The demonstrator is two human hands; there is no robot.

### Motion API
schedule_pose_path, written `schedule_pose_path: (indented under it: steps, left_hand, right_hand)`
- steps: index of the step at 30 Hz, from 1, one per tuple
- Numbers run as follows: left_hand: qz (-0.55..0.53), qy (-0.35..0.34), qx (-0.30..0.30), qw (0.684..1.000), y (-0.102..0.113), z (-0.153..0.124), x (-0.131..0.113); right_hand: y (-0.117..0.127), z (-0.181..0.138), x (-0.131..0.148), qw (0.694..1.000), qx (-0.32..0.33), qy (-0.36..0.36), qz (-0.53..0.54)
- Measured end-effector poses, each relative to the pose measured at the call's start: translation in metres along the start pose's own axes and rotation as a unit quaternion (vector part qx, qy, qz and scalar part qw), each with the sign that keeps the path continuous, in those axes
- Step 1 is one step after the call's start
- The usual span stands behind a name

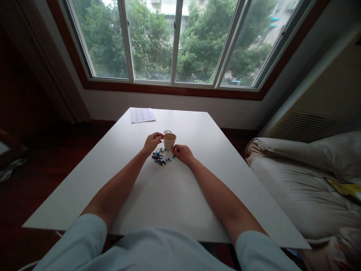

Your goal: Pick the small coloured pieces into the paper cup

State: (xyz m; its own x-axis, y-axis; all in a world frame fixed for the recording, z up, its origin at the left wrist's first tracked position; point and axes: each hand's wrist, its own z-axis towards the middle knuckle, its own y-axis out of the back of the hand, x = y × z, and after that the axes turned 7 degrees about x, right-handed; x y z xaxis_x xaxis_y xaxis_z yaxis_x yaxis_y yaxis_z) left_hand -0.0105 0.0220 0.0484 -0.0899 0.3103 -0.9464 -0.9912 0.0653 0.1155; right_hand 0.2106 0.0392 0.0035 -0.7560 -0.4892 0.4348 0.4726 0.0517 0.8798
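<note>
A pale paper cup [169, 143] stands upright on the white table [166, 202], its open mouth facing up. The fingers of my left hand [153, 143] close at the left side of its rim. Low on the cup's right side, my right hand [183, 153] rests near the tabletop with thumb and fingertips pinched together; whatever lies between them is too small to make out. Small blue, yellow and dark pieces [159, 156] are scattered in front of the cup, between my hands. Behind the cup, a small dark-rimmed object [167, 132] is partly hidden.
Papers [142, 115] lie at the table's far left corner. A wide window [174, 40] is beyond the table. On the right stands a sofa with a light cover [279, 174]. Cables [7, 171] lie on the dark floor at the left.
</note>
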Motion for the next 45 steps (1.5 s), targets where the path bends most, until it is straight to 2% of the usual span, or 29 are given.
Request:
schedule_pose_path:
  steps: [10, 16, 19, 23, 28, 35, 40, 45]
  left_hand:
    - [0.031, 0.021, 0.011, 0.999, -0.003, -0.006, 0.017]
    - [0.174, 0.004, -0.017, 0.985, -0.006, -0.018, 0.021]
    - [0.241, -0.008, -0.006, 0.971, -0.007, -0.022, 0.022]
    - [0.279, 0.0, 0.01, 0.96, -0.006, -0.024, 0.025]
    - [0.279, 0.013, 0.016, 0.96, -0.007, -0.023, 0.028]
    - [0.294, -0.003, 0.055, 0.954, -0.014, -0.022, 0.031]
    - [0.241, 0.013, 0.051, 0.969, -0.017, -0.021, 0.031]
    - [0.177, 0.023, 0.042, 0.983, -0.018, -0.02, 0.033]
  right_hand:
    - [0.002, -0.001, 0.0, 0.999, 0.021, 0.03, 0.012]
    - [0.003, -0.001, 0.006, 0.998, 0.046, 0.047, 0.008]
    - [0.0, 0.0, 0.011, 0.997, 0.048, 0.066, -0.002]
    - [-0.004, -0.001, 0.013, 0.997, 0.053, 0.053, 0.01]
    - [-0.004, -0.004, 0.011, 0.996, 0.035, 0.062, 0.057]
    - [0.0, -0.008, 0.022, 0.993, -0.048, 0.08, 0.066]
    - [0.003, -0.01, 0.029, 0.992, -0.075, 0.093, 0.041]
    - [0.005, -0.011, 0.03, 0.992, -0.076, 0.092, 0.033]
